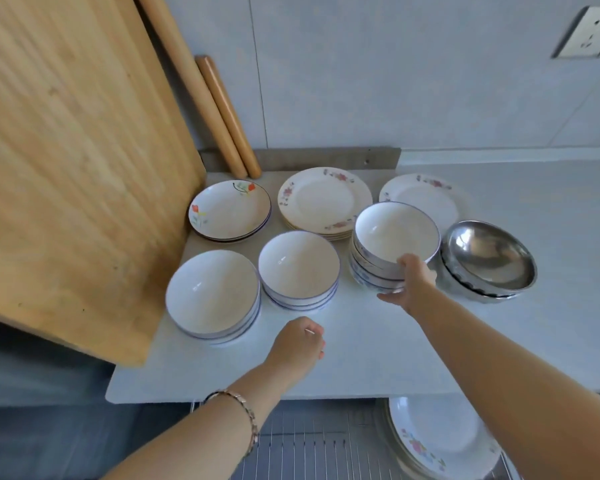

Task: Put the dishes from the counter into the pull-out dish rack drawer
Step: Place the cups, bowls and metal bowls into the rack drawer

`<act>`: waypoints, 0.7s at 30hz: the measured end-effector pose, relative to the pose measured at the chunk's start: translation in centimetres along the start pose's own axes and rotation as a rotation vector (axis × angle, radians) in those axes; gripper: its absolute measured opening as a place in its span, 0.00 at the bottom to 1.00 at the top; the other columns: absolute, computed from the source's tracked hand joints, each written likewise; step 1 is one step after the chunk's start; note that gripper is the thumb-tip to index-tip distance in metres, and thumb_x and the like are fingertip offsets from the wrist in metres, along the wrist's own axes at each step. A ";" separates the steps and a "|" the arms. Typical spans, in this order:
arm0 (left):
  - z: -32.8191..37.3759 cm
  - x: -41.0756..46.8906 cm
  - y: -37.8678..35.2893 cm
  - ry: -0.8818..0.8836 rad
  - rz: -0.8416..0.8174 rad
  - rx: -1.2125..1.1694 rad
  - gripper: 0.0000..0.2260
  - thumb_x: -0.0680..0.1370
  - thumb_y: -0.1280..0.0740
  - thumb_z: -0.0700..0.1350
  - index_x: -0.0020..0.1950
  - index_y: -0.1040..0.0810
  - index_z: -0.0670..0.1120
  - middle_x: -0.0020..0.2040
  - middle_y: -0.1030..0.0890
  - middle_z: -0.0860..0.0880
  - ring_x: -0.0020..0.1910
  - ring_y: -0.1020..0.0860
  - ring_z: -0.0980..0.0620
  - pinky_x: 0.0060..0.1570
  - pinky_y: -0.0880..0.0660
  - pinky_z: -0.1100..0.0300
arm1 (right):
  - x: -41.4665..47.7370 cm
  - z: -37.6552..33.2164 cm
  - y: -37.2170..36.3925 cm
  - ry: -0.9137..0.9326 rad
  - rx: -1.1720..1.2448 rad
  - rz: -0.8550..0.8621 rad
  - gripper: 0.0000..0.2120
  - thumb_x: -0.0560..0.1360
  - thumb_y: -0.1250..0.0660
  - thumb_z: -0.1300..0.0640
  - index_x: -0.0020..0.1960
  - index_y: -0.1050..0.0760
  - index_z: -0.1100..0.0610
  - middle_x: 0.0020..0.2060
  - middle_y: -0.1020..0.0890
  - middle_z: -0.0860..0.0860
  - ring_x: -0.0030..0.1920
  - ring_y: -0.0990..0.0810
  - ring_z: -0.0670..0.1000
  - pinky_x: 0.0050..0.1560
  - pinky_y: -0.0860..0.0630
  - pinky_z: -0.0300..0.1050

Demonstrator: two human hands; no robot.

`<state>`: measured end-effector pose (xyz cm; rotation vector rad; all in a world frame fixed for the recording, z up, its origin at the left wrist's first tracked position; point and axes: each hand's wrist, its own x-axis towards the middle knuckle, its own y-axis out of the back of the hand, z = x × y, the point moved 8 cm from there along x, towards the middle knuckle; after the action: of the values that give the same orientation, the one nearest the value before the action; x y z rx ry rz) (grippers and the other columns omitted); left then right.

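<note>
On the pale counter (378, 358) stand stacks of white blue-rimmed bowls: one at front left (212, 294), one in the middle (298, 266), one to the right (392, 237). My right hand (411, 280) grips the near side of the right stack, thumb on the top bowl's rim, fingers under the lower bowls. My left hand (300, 344) hovers over the counter in front of the middle stack, fingers curled, holding nothing. Behind lie tulip plates (229, 209) and floral plate stacks (321, 199) (426, 195). Below the counter edge, the wire rack drawer (302, 445) holds floral plates (437, 438).
Stacked steel bowls (489, 259) sit right beside the gripped stack. A large wooden cutting board (70, 161) leans at the left, with two rolling pins (219, 109) against the wall. A wall socket (593, 32) is at the upper right.
</note>
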<state>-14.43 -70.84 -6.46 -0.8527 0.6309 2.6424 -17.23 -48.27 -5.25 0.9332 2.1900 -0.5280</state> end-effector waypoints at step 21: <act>6.0 1.4 -10.2 0.230 -0.302 -0.573 0.20 0.73 0.34 0.56 0.62 0.29 0.51 0.68 0.30 0.47 0.63 0.29 0.42 0.55 0.30 0.38 | -0.2 1.1 9.9 -0.165 -0.426 -0.311 0.13 0.68 0.47 0.72 0.51 0.32 0.65 0.55 0.31 0.59 0.45 0.25 0.67 0.37 0.19 0.60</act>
<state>-14.27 -58.90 -6.16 -1.2987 -0.2240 2.4798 -9.30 -42.51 -6.82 0.3158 2.1838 -0.2494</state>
